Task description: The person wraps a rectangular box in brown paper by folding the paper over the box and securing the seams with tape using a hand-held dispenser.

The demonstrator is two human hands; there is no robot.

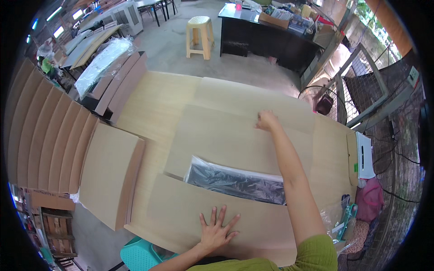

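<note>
A large brown cardboard sheet (217, 135) with fold lines lies across the pale tabletop in front of me. Across its middle rests a long, flat, dark item in clear plastic wrap (235, 181), partly covered by my right forearm. My left hand (218, 231) is flat on the near cardboard panel (181, 203), fingers spread, just below the wrapped item. Reaching over the far part of the cardboard, my right hand (266, 120) has its fingers curled closed. Whatever they may hold is too small or hidden to make out.
A row of folded cardboard boxes (45, 131) and a flat box (108, 171) stand at the left. Scissors (350, 211) and plastic bags are at the right edge, near a pink bag (369, 198). A fan (323, 104) stands beyond the far right corner; a stool (200, 37) stands farther back.
</note>
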